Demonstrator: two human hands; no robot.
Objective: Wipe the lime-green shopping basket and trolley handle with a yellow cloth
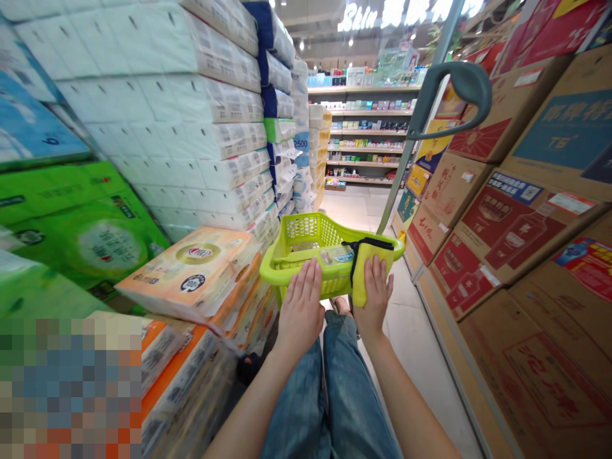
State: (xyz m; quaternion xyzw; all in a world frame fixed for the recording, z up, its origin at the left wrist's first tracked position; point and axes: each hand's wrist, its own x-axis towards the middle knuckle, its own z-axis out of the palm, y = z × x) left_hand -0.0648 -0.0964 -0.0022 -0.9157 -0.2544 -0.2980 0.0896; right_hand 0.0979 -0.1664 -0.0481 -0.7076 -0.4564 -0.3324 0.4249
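A lime-green plastic shopping basket (315, 223) with perforated sides stands in front of my knees. A long grey handle (461, 105) rises behind its right side. My left hand (302, 303) rests on the near rim with its fingers stretched out, close together and pointing forward; its thumb is hidden. A yellow fabric pouch (359, 274) with black trim hangs over the rim's right part. Against its front, my right hand (375, 296) holds the pouch, fingers pointing up and over it. A sticker (337, 255) shows on the basket between the two hands.
Stacked white tissue packs (205, 108) tower at the left. Lower down, an orange tissue pack (191, 261) tops another pile beside the basket. Cardboard boxes (507, 223) line the right side of the tiled aisle (356, 204). Stocked shelves (366, 121) stand at the far end.
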